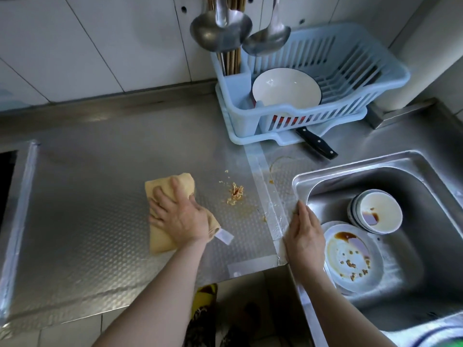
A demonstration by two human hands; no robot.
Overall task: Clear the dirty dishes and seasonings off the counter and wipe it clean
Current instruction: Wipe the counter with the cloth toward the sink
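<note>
My left hand presses flat on a folded yellow cloth lying on the steel counter. To the right of the cloth lie noodle scraps and brown sauce smears. My right hand rests with its fingers together on the counter edge beside the sink, holding nothing. In the sink lie a dirty plate with crumbs and sauce, and stacked dirty bowls.
A light blue dish rack stands at the back with a clean white bowl in it. A black-handled knife lies in front of the rack. Metal ladles hang above. A dark opening sits at the counter's left.
</note>
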